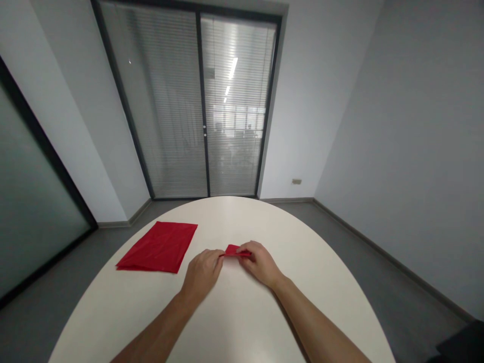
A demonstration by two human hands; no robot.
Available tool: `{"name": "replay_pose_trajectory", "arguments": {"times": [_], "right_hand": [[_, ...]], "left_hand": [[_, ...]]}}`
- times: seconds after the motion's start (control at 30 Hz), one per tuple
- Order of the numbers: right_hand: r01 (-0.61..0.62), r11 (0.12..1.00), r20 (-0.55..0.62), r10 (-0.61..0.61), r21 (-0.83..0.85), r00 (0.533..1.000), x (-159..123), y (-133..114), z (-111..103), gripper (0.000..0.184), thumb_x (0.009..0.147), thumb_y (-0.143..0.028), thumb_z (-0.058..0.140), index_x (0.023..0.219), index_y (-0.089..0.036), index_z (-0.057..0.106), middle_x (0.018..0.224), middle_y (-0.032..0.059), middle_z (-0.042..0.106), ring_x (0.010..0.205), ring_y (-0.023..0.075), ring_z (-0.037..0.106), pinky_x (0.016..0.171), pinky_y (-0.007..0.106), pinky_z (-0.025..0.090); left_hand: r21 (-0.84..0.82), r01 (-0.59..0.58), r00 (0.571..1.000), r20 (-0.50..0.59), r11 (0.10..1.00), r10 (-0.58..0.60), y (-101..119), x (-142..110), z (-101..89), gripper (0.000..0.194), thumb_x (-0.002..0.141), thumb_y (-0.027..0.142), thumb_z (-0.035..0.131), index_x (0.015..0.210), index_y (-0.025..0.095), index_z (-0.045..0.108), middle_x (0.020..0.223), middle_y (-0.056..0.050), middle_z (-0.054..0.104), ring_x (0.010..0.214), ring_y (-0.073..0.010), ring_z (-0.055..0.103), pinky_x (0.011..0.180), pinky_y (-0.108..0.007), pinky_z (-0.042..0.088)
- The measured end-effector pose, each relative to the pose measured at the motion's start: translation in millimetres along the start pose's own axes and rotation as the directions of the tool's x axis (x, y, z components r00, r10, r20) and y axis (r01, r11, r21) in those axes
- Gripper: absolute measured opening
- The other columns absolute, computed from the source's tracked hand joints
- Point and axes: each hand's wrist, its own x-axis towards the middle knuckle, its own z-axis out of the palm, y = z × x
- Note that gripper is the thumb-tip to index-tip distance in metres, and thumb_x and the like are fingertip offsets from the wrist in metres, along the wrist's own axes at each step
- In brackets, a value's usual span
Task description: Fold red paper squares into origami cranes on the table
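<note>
A small folded piece of red paper or thin cloth (pixel 232 249) is pinched between my two hands, just over the middle of the table. My left hand (pixel 204 267) is closed on its left end, thumb and fingers together. On the right end, my right hand (pixel 259 259) grips with thumb and fingertips. Parts of the red piece are hidden behind my fingers. Left of my left hand lies a larger red square stack or sheet (pixel 161 247), flat and slightly creased, touched by neither hand.
Both pieces are at a round white table (pixel 302 312); its curved edge runs around the front and sides. Beyond it stand glass doors (pixel 204 101) with blinds and a white wall (pixel 317 101). A dark object (pixel 463 343) shows at the lower right corner.
</note>
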Motion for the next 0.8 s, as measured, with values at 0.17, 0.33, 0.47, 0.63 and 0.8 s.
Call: {"name": "replay_pose_trajectory", "arguments": {"times": [0.17,0.33,0.47,0.63,0.8], "right_hand": [[0.037,0.999,-0.022,-0.037,-0.017,0.999,0.8,-1.4,-2.4,0.029,0.077,-0.002,0.060,0.095,-0.023,0.070,0.094,0.0041,0.069,0.094,0.0224,0.060,0.087,0.036,0.046],[0.082,0.997,0.015,-0.082,-0.009,0.997,0.3,-3.7,-2.8,0.030,0.076,-0.001,0.058,0.092,-0.023,0.069,0.093,0.0036,0.070,0.095,0.0224,0.060,0.088,0.037,0.046],[0.128,0.991,0.015,-0.129,0.047,0.992,-0.4,-4.3,-1.8,0.026,0.078,-0.002,0.059,0.090,-0.023,0.068,0.094,0.0027,0.071,0.095,0.0210,0.061,0.089,0.036,0.047],[0.183,0.982,0.025,-0.184,0.046,0.983,1.1,-4.9,-1.2,0.016,0.082,-0.010,0.064,0.088,-0.024,0.068,0.094,0.0033,0.072,0.102,0.0226,0.061,0.095,0.041,0.047],[0.221,0.975,0.054,-0.219,-0.034,0.974,2.6,-5.8,-2.5,0.020,0.081,-0.009,0.064,0.089,-0.026,0.069,0.090,0.0001,0.074,0.095,0.0213,0.063,0.108,0.048,0.038]], "left_hand": [[-0.071,0.039,0.998,0.042,0.997,-0.036,7.1,-0.6,-3.6,0.025,0.100,0.025,0.042,0.108,0.023,0.065,0.093,-0.005,0.073,0.090,-0.0193,0.068,0.084,-0.031,0.050],[-0.061,0.065,0.996,0.068,0.996,-0.061,7.4,-0.5,-2.0,0.018,0.095,0.027,0.053,0.106,0.023,0.067,0.098,-0.005,0.073,0.092,-0.0210,0.068,0.084,-0.033,0.049],[-0.030,0.057,0.995,0.081,0.998,-0.055,4.3,-0.7,1.8,0.018,0.091,0.025,0.060,0.107,0.022,0.068,0.101,-0.006,0.073,0.095,-0.0226,0.066,0.086,-0.035,0.049],[0.049,0.101,0.990,0.089,0.994,-0.105,4.4,1.1,1.2,0.019,0.092,0.019,0.056,0.107,0.021,0.068,0.094,-0.006,0.073,0.087,-0.0216,0.066,0.080,-0.033,0.048],[-0.012,0.234,0.971,0.052,0.972,-0.233,2.1,2.2,0.8,0.039,0.091,0.014,0.053,0.128,0.022,0.056,0.093,-0.003,0.072,0.082,-0.0177,0.066,0.074,-0.028,0.046]]}}
